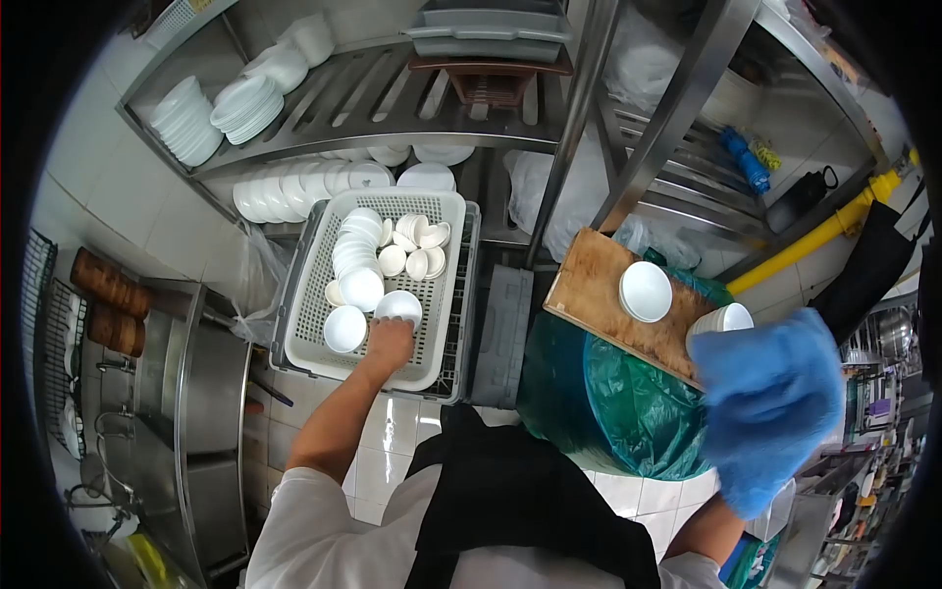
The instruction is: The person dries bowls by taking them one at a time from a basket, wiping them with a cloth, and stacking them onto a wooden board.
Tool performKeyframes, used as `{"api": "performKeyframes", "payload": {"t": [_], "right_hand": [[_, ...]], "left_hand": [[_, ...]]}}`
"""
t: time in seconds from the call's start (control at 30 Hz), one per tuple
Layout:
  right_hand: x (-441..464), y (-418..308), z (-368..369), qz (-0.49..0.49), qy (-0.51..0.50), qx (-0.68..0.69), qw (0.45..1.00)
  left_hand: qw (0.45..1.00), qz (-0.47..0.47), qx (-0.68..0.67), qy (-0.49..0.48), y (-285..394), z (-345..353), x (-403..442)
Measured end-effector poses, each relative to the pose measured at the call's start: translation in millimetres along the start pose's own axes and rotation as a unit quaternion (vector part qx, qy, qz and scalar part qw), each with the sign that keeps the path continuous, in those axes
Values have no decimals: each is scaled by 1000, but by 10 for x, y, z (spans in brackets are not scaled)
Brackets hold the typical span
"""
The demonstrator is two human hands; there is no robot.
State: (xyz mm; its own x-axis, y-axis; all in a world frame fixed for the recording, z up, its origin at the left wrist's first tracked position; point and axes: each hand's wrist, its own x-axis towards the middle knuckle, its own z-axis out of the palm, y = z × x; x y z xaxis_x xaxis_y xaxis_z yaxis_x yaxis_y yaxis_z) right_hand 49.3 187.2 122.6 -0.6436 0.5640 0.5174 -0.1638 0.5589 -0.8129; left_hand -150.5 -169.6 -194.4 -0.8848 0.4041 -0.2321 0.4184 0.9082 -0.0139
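Observation:
My left hand (392, 342) reaches into a white perforated basket (446, 324), its fingers closed on the rim of a white bowl (400, 306). Another white bowl (343, 329) lies just left of it. Behind them are a leaning row of white bowls (355, 255) and several small white cups (417, 245). A blue towel (770, 402) hangs over my right hand, hiding its fingers; the hand holds the towel up beside a stack of white bowls (721, 319). Left of that stack, a single white bowl (646, 292) sits on a wooden board (594, 280).
The board rests on a bin lined with a green bag (643, 412). A metal rack (373, 98) with stacked white plates (186, 118) stands ahead. A steel sink (211, 393) is at the left, and a yellow pipe (814, 240) runs along the right.

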Motion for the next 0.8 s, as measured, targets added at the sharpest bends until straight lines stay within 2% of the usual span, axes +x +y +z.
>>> {"api": "performKeyframes", "payload": {"t": [0.03, 0.07, 0.13, 0.17, 0.2, 0.23, 0.3, 0.33, 0.37, 0.4, 0.5, 0.6, 0.73, 0.77, 0.8], "right_hand": [[-46, -67, 92, -55, -93, -126, 986], [-93, -135, 184, -129, -170, -234, 948], [-227, -275, 413, -164, -287, -346, 878], [-382, -179, 548, -64, -302, -229, 923], [-549, -38, 682, 37, -310, -105, 944], [-686, 92, 792, 137, -311, 22, 940], [-684, 175, 878, 113, -391, 105, 907], [-707, 174, 911, 109, -426, 133, 888], [-738, 172, 967, 100, -446, 139, 879], [-714, 159, 973, 94, -457, 134, 874], [-643, 138, 1063, 22, -436, 35, 899], [-614, 106, 1263, -98, -352, -97, 926], [-673, 72, 1508, -196, -301, -181, 915], [-706, 71, 1553, -211, -298, -190, 911], [-724, 69, 1593, -222, -298, -194, 908]], "left_hand": [[1000, 2, 1, 2, -12, 23, 7], [1000, 4, 1, 3, -29, 49, 1], [999, 0, -36, 21, -68, 119, -1], [997, -5, -75, 37, -91, 158, 14], [992, -10, -112, 53, -99, 177, 35], [980, -53, -180, 62, -97, 143, 53], [937, -139, -311, 77, -107, 50, 63], [860, -163, -477, 79, -115, 55, 51], [754, -180, -627, 79, -126, 66, 39], [621, -191, -757, 76, -130, 67, 40], [315, -169, -927, 114, 242, -547, -241], [230, -117, -964, 63, 543, -989, -463], [216, -92, -972, -10, 974, -1356, -609], [234, -100, -966, -32, 1091, -1423, -652], [333, -83, -938, 40, 1174, -1398, -688]]}}
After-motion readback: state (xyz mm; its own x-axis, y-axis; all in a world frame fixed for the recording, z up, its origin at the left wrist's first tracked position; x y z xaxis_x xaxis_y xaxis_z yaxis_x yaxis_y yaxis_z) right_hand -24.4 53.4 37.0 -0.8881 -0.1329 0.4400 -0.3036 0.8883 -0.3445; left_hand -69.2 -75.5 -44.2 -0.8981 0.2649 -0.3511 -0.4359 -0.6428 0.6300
